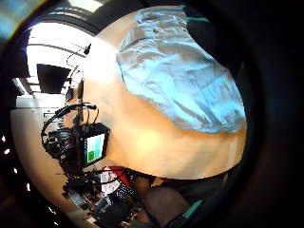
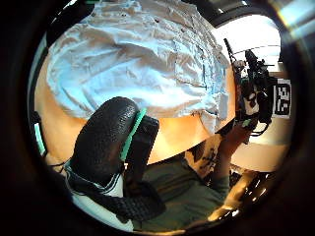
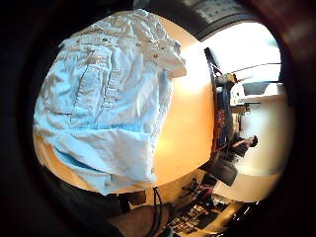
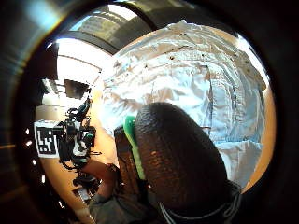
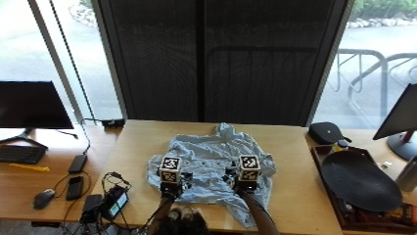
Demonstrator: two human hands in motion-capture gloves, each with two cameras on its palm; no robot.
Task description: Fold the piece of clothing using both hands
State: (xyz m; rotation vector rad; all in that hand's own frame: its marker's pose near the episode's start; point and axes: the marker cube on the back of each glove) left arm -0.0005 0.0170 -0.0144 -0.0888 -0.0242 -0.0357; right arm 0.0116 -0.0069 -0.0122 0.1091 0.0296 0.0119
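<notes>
Lying crumpled and spread out, the light blue shirt (image 5: 212, 166) covered the middle of the wooden table (image 5: 287, 147), its collar end pointing toward the dark window blind and one loose flap trailing toward the table's near edge. The left hand (image 5: 171, 185) and the right hand (image 5: 245, 182) were both over the near half of the shirt, side by side and apart, the left nearer the shirt's left border, the right nearer its centre-right. Whether either hand touched the cloth could not be told, and how the fingers stood, spread, pressed together or pinching, could not be told either; the palm views showed only one black gloved digit (image 2: 101, 142) of the left hand and one (image 4: 175, 158) of the right, each in front of the cloth.

The shirt (image 3: 103, 98) showed its buttoned placket and a chest pocket.

To the left of the shirt, at the table's near corner, sat a small device with a green screen (image 5: 117, 204) amid cables. To the right of the shirt, past the table's edge, stood a dark tray (image 5: 358, 181) and a black pouch (image 5: 328, 132).
</notes>
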